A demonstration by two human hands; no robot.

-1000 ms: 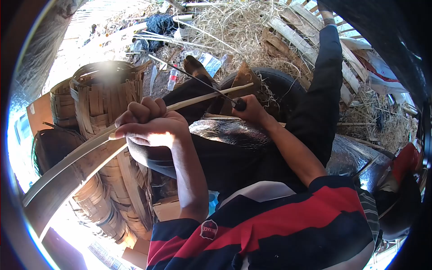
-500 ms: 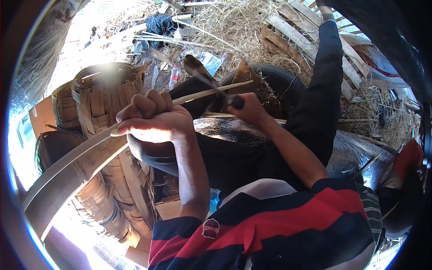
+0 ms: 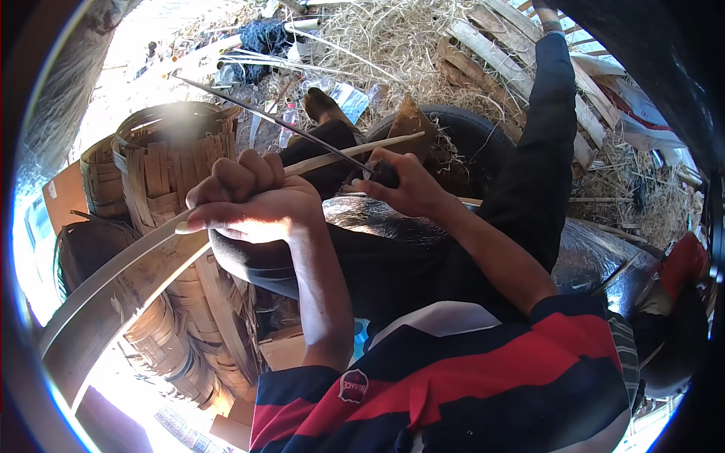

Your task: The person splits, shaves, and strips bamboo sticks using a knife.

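the left hand (image 3: 253,198) is closed in a fist around a long pale wood strip (image 3: 317,161), which runs across the lap, one end pointing toward the right hand's side. the right hand (image 3: 408,185) is wrapped around the dark handle (image 3: 384,175) of a thin-bladed knife (image 3: 310,140). its blade crosses the strip between the two hands; i cannot tell whether they touch. woven baskets (image 3: 175,162) stand beside the left hand, and a tire (image 3: 476,127) lies beyond the right.
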